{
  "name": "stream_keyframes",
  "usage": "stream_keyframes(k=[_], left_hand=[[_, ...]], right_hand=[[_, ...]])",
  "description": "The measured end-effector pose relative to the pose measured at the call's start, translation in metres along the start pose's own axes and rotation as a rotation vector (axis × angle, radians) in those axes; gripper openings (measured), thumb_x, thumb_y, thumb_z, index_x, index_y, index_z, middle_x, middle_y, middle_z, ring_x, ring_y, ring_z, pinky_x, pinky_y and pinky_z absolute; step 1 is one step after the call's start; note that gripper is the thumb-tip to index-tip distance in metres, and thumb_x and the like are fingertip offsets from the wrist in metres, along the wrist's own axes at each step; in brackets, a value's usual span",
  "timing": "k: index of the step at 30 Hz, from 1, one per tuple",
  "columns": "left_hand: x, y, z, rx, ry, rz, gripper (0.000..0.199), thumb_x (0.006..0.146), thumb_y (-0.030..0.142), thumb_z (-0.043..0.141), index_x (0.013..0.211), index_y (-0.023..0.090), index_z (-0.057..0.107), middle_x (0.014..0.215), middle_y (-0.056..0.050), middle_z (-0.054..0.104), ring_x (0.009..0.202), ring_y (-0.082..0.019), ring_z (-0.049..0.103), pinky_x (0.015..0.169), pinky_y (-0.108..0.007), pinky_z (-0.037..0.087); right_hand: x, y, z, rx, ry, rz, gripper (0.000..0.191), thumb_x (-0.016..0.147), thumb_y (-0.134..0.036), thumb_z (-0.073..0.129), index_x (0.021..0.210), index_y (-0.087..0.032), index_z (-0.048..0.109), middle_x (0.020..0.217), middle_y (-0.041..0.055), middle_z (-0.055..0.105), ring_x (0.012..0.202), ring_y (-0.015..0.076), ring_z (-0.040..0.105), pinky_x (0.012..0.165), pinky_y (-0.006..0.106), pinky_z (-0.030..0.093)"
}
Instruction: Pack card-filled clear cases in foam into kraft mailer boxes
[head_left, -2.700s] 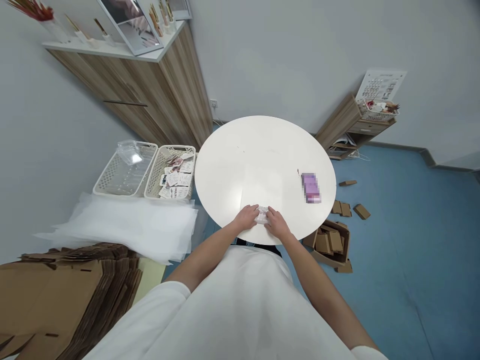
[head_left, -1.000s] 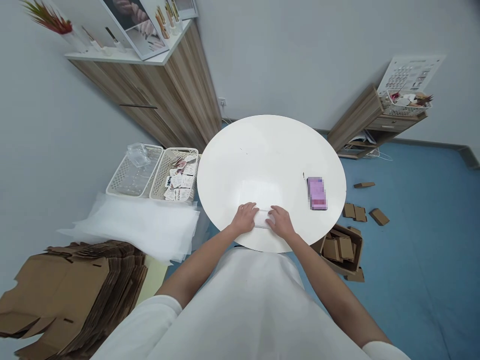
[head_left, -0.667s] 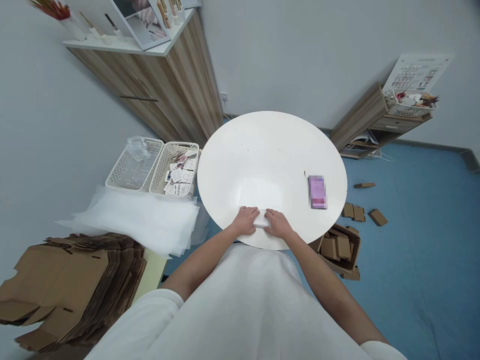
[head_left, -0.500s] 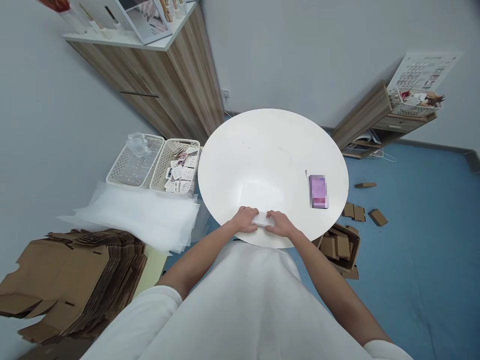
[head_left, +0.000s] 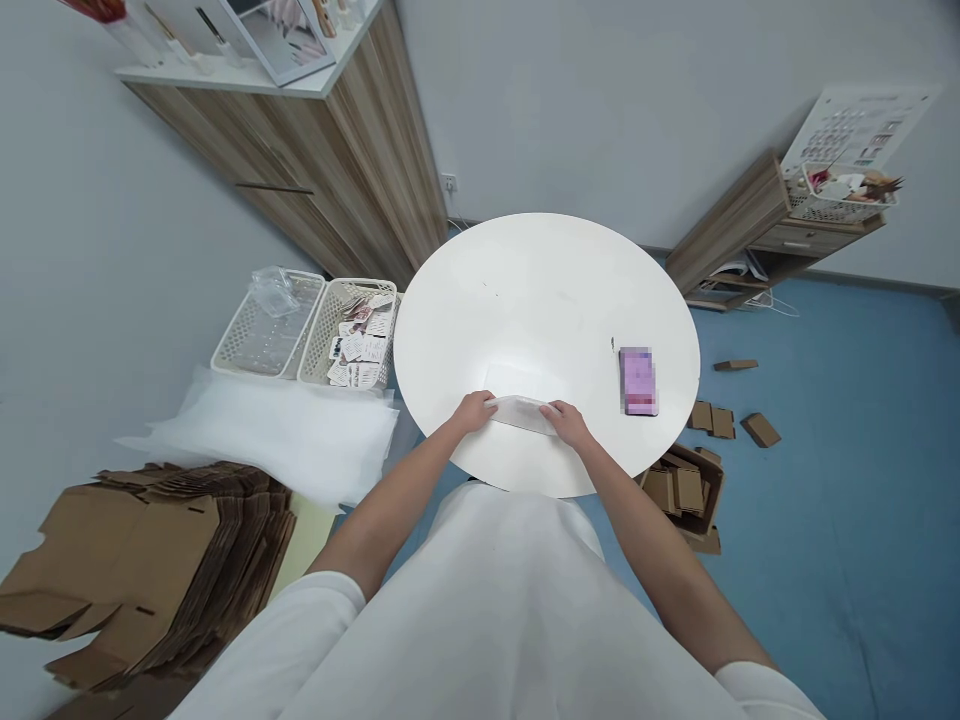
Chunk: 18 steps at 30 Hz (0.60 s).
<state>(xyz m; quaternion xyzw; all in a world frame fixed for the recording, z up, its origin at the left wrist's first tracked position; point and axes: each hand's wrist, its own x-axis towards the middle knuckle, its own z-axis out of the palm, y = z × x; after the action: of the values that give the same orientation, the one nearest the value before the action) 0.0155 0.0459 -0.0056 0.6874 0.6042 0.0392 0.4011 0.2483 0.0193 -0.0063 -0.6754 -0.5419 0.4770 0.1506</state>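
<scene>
Both hands are over the near edge of a round white table [head_left: 540, 270]. Between them stretches a thin, whitish, see-through sheet [head_left: 521, 413], which looks like packing foam. My left hand [head_left: 474, 411] pinches its left end, and my right hand [head_left: 568, 421] grips its right end. The sheet's near edge lifts and bows between the hands, while a paler part lies flat on the table beyond. Whether anything is wrapped inside I cannot tell. Right of my right hand lies a phone [head_left: 638, 382] with a purple, blurred screen.
At left stand two white baskets, one with clear plastic bags [head_left: 274, 292], one with printed cards [head_left: 358, 345]. Nearer are white foam sheets [head_left: 285, 430] and stacked flat cardboard [head_left: 135, 550]. On the right floor sits a carton of small boxes [head_left: 679, 490], with loose boxes [head_left: 761, 430] beside it.
Both hands have moved slightly forward and apart. The sheet, earlier a narrow folded strip between the fingers, now spreads wider between them.
</scene>
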Motion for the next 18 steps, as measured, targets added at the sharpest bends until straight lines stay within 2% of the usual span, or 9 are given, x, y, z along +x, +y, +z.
stream_keyframes(k=[4, 7, 10, 12, 15, 18], left_hand=[[0.005, -0.010, 0.001, 0.042, 0.032, -0.113, 0.017, 0.077, 0.032, 0.045, 0.070, 0.017, 0.050, 0.070, -0.002, 0.055, 0.067, -0.016, 0.052, 0.055, -0.025, 0.036], [0.006, -0.012, 0.004, 0.068, 0.049, -0.172, 0.017, 0.076, 0.033, 0.044, 0.069, 0.018, 0.049, 0.069, -0.003, 0.054, 0.067, -0.017, 0.052, 0.054, -0.026, 0.036], [0.001, -0.010, 0.006, 0.076, 0.094, -0.210, 0.016, 0.077, 0.032, 0.044, 0.082, 0.018, 0.050, 0.078, -0.005, 0.056, 0.076, -0.020, 0.053, 0.060, -0.028, 0.038], [-0.006, -0.005, 0.007, 0.078, 0.201, -0.203, 0.026, 0.078, 0.032, 0.044, 0.101, 0.018, 0.046, 0.095, -0.008, 0.055, 0.089, -0.021, 0.052, 0.069, -0.030, 0.040], [-0.019, 0.005, 0.013, 0.152, 0.333, -0.024, 0.042, 0.081, 0.032, 0.040, 0.120, 0.018, 0.033, 0.119, -0.011, 0.043, 0.110, -0.023, 0.040, 0.087, -0.034, 0.035], [-0.028, 0.017, 0.025, 0.281, 0.209, 0.255, 0.045, 0.081, 0.036, 0.041, 0.124, 0.024, 0.032, 0.131, -0.008, 0.034, 0.121, -0.024, 0.029, 0.096, -0.037, 0.026]], right_hand=[[0.008, 0.010, 0.007, 0.040, 0.126, 0.043, 0.032, 0.072, -0.047, 0.046, 0.088, -0.022, 0.056, 0.086, 0.0037, 0.061, 0.075, 0.0181, 0.055, 0.062, 0.028, 0.041], [0.010, 0.018, 0.006, 0.008, 0.214, 0.108, 0.030, 0.071, -0.042, 0.046, 0.090, -0.021, 0.055, 0.083, 0.0042, 0.061, 0.076, 0.0189, 0.055, 0.064, 0.029, 0.041], [0.006, 0.029, 0.002, 0.046, 0.314, 0.151, 0.031, 0.071, -0.038, 0.045, 0.094, -0.019, 0.054, 0.082, 0.0049, 0.060, 0.077, 0.0192, 0.055, 0.069, 0.031, 0.042], [-0.001, 0.038, 0.002, 0.099, 0.387, 0.155, 0.034, 0.072, -0.037, 0.045, 0.100, -0.019, 0.051, 0.086, 0.0062, 0.059, 0.078, 0.0192, 0.056, 0.072, 0.032, 0.043], [-0.013, 0.047, 0.010, 0.182, 0.486, 0.151, 0.044, 0.072, -0.039, 0.045, 0.110, -0.018, 0.045, 0.102, 0.0106, 0.054, 0.086, 0.0205, 0.055, 0.078, 0.033, 0.043], [-0.024, 0.046, 0.027, 0.233, 0.473, 0.167, 0.053, 0.071, -0.040, 0.048, 0.119, -0.017, 0.038, 0.117, 0.0142, 0.045, 0.099, 0.0228, 0.050, 0.082, 0.035, 0.043]])
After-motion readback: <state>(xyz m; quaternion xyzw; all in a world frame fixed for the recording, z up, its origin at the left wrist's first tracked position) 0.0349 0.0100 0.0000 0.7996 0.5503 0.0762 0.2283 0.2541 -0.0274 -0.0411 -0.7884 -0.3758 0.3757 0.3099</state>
